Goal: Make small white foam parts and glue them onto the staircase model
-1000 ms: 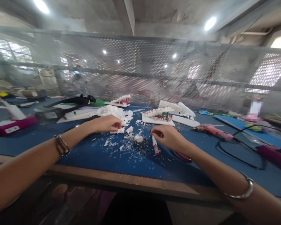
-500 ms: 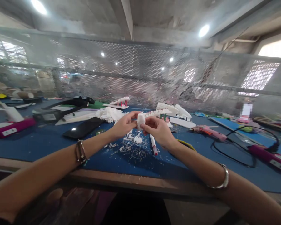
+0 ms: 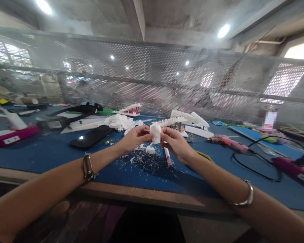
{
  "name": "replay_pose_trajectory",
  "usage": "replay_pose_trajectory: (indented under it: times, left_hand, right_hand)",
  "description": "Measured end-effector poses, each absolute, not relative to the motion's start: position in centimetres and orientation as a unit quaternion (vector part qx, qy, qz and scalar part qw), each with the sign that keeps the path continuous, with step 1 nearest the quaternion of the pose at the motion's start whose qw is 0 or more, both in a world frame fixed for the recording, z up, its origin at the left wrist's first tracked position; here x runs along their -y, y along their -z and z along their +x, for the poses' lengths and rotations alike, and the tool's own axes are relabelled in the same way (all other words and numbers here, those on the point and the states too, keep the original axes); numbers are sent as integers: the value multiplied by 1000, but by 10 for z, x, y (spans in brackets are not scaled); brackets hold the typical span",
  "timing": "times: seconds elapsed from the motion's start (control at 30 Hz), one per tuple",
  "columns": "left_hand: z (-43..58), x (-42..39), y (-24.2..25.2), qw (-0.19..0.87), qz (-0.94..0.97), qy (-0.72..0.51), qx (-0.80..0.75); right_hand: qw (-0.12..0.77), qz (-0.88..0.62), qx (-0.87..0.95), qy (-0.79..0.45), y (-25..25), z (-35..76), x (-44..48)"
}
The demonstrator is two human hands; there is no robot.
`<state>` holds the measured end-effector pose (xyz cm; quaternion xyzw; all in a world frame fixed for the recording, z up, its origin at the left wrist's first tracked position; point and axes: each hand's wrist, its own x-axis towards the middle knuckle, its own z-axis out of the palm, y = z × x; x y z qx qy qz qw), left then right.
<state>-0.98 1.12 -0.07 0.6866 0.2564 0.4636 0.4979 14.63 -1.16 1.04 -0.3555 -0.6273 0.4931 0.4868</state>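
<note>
Above the table's middle, a small white piece (image 3: 155, 133) is pinched between my two hands; whether it is foam or folded tissue I cannot tell. My left hand (image 3: 135, 139) grips its left edge with thumb and fingers. On the opposite edge, my right hand (image 3: 176, 143) holds it the same way. Below them lie white shavings (image 3: 154, 163) and a crumpled white scrap (image 3: 150, 149). A white marker with a red end (image 3: 168, 158) rests beneath my right hand. Just behind stands a small white stair model (image 3: 173, 120) on green posts, partly covered by my right hand.
Crumpled white tissue (image 3: 120, 122) and a black phone-like slab (image 3: 91, 136) lie left. A second stair model (image 3: 131, 108) stands farther back. To the right are white foam blocks (image 3: 199, 131), a pink glue gun (image 3: 228, 142) with a black cord, and a purple power strip (image 3: 294, 170).
The white piece has turned and now shows a wider, flatter face toward me. My hands have moved slightly apart around it. The view has shifted a little.
</note>
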Motion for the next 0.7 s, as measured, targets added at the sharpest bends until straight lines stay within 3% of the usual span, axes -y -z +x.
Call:
replay_pose_trajectory:
  times: [0.37, 0.5, 0.6, 0.7]
  left_hand:
    - [-10, -12, 0, 494, 712, -434, -247]
    - [-10, -8, -1, 460, 748, -414, -241]
    - [-7, -4, 1, 366, 801, -390, -269]
    - [-4, -2, 4, 269, 824, -376, -327]
  right_hand:
    - [471, -334, 700, -419, -10, 146, 11]
    - [478, -379, 755, -240, -11, 153, 10]
    - [417, -395, 815, -78, -10, 156, 12]
    - [354, -378, 855, -35, -9, 157, 14]
